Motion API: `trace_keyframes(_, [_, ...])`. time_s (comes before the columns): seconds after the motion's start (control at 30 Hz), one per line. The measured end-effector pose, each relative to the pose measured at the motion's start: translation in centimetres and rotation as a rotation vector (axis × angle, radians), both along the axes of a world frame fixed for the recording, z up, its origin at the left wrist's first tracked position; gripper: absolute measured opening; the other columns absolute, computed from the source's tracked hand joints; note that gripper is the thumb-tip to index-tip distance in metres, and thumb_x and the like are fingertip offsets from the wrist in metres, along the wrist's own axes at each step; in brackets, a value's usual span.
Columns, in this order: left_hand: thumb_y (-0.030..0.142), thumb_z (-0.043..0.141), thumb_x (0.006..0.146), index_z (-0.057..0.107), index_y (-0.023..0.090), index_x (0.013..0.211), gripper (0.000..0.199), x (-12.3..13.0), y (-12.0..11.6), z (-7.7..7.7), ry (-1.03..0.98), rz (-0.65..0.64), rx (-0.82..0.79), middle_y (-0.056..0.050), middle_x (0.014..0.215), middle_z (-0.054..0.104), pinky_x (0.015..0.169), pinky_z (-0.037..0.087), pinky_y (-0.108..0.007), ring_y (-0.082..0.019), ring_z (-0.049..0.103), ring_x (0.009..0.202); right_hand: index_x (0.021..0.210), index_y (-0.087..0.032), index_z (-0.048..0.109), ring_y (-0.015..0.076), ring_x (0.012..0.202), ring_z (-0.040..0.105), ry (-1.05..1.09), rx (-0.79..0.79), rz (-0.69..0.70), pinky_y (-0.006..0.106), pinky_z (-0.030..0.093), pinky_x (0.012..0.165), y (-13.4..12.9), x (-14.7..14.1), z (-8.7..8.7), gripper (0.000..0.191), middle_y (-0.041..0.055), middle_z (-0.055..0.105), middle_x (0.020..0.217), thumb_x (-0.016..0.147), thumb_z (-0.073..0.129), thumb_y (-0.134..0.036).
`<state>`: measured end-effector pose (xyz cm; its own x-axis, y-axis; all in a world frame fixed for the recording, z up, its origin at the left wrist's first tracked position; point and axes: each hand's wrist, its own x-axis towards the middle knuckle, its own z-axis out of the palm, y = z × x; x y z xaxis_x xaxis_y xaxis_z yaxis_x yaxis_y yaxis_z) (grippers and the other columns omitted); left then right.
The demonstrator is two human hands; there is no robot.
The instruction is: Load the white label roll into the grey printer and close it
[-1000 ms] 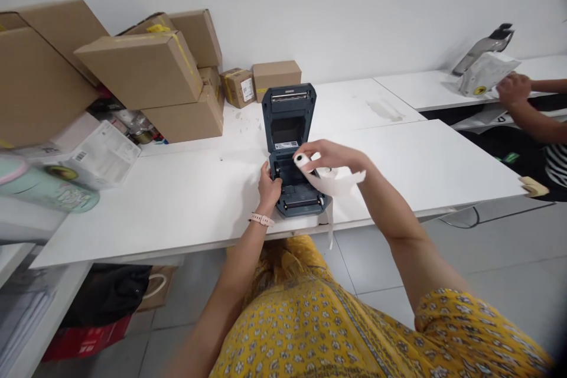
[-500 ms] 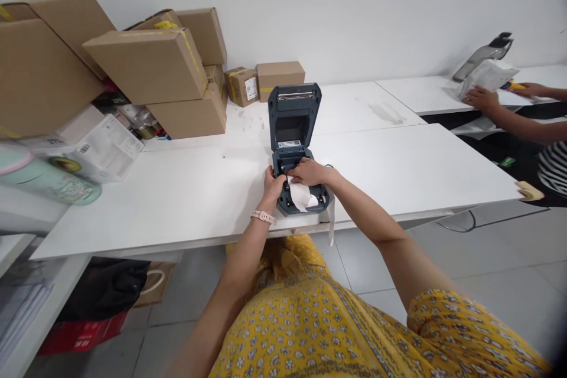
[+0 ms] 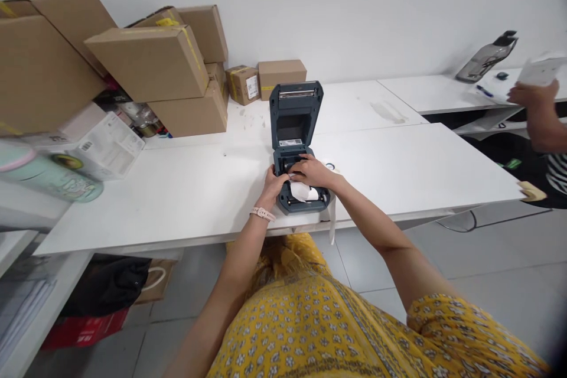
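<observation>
A dark blue-grey label printer (image 3: 296,112) stands near the table's front edge with its lid raised. White label paper (image 3: 303,191) lies curled in its lower half. My left hand (image 3: 273,184) grips the printer's left side, its thumb over the inner edge by the paper. From the right, my right hand (image 3: 312,171) reaches into the printer, fingers bent at the upper end of the paper; the fingertips are partly hidden. A strip of white paper (image 3: 332,221) hangs over the table edge just right of the printer.
Cardboard boxes (image 3: 146,65) are stacked at the left, with a mint bottle (image 3: 53,174) in front. Two small boxes (image 3: 282,78) stand by the wall. On the right, a co-worker's hand (image 3: 534,97) holds a white packet near a grey bottle (image 3: 487,59). The white table (image 3: 398,171) extends rightward.
My right hand has shifted slightly in the printer, and the paper now curls up more toward the front. The co-worker's hand has moved right, lifting the white packet away from the bottle.
</observation>
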<state>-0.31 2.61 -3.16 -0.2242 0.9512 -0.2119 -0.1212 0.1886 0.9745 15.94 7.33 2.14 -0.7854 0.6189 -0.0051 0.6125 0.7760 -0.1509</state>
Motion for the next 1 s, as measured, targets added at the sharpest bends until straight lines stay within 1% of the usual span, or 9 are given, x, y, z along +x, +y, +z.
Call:
trace_keyframes(0.1, [0.012,0.071,0.060,0.063,0.018,0.112,0.053,0.0,-0.1,0.1,0.000,-0.002,0.007,-0.004,0.096,0.071,0.073,0.051,-0.028,-0.018,0.065,0.082,0.122,-0.018,0.077,0.0271,0.117,0.074,0.076,0.004,0.017,0.049,0.024,0.128,-0.5,0.9,-0.5,0.036,0.0109,0.082,0.121,0.106,0.047,-0.032])
trace_keyframes(0.17, [0.011,0.070,0.059,0.064,0.018,0.111,0.053,0.0,-0.1,0.2,0.002,-0.002,0.012,-0.005,0.098,0.072,0.073,0.052,-0.029,-0.019,0.066,0.084,0.120,-0.020,0.078,0.0275,0.119,0.073,0.133,-0.006,0.050,0.053,0.021,0.129,-0.7,1.5,-0.8,0.039,0.0103,0.081,0.122,0.107,0.045,-0.034])
trace_keyframes(0.27, [0.010,0.069,0.059,0.064,0.017,0.111,0.053,0.0,-0.1,0.3,0.005,-0.002,0.016,-0.005,0.098,0.073,0.072,0.052,-0.029,-0.020,0.066,0.082,0.119,-0.022,0.080,0.0292,0.129,0.069,0.155,-0.032,0.103,0.058,0.014,0.130,-1.1,2.4,-1.2,0.041,0.0117,0.076,0.135,0.108,0.044,-0.038])
trace_keyframes(0.37, [0.009,0.068,0.058,0.064,0.018,0.109,0.051,0.1,0.0,0.3,0.002,0.001,0.021,-0.005,0.097,0.073,0.071,0.052,-0.029,-0.019,0.065,0.081,0.129,-0.024,0.076,0.0302,0.138,0.063,0.146,-0.063,0.097,0.060,0.009,0.131,-1.4,3.1,-1.4,0.042,0.0135,0.067,0.148,0.108,0.044,-0.041])
trace_keyframes(0.5, [0.009,0.068,0.058,0.064,0.018,0.106,0.049,0.2,0.1,0.4,-0.012,-0.007,0.019,-0.005,0.095,0.072,0.073,0.053,-0.030,-0.020,0.066,0.082,0.140,-0.028,0.070,0.0331,0.147,0.055,0.128,-0.126,0.093,0.063,0.011,0.129,-1.8,3.7,-1.0,0.048,0.0125,0.059,0.157,0.106,0.048,-0.054])
trace_keyframes(0.63, [0.009,0.069,0.058,0.063,0.017,0.110,0.052,0.0,0.0,0.4,-0.036,-0.024,0.014,-0.005,0.093,0.072,0.071,0.053,-0.029,-0.019,0.067,0.080,0.146,-0.030,0.065,0.0357,0.150,0.050,0.094,-0.176,0.094,0.065,0.011,0.129,-2.0,4.0,-0.3,0.057,0.0128,0.053,0.162,0.102,0.053,-0.064])
trace_keyframes(0.8, [0.009,0.069,0.058,0.063,0.017,0.112,0.055,-0.2,-0.1,0.6,-0.068,-0.053,0.020,-0.003,0.089,0.071,0.068,0.051,-0.028,-0.017,0.065,0.075,0.149,-0.034,0.061,0.0359,0.151,0.049,0.095,-0.172,0.079,0.067,0.010,0.129,-2.3,4.3,-0.2,0.058,0.0110,0.051,0.163,0.101,0.052,-0.065])
trace_keyframes(0.93, [0.009,0.068,0.058,0.062,0.017,0.111,0.054,-0.2,-0.1,0.6,-0.085,-0.069,0.022,-0.001,0.084,0.068,0.065,0.049,-0.027,-0.016,0.061,0.070,0.150,-0.032,0.061,0.0373,0.151,0.048,0.080,-0.164,0.059,0.070,0.013,0.128,-2.6,4.4,-0.5,0.058,0.0123,0.051,0.163,0.102,0.050,-0.064])
trace_keyframes(1.0, [0.009,0.069,0.058,0.062,0.018,0.110,0.053,-0.3,-0.2,0.7,-0.096,-0.079,0.025,0.000,0.082,0.067,0.064,0.049,-0.027,-0.015,0.061,0.068,0.151,-0.032,0.060,0.0366,0.152,0.048,0.086,-0.145,0.045,0.070,0.016,0.127,-2.8,4.5,-0.8,0.057,0.0120,0.051,0.163,0.103,0.049,-0.062])
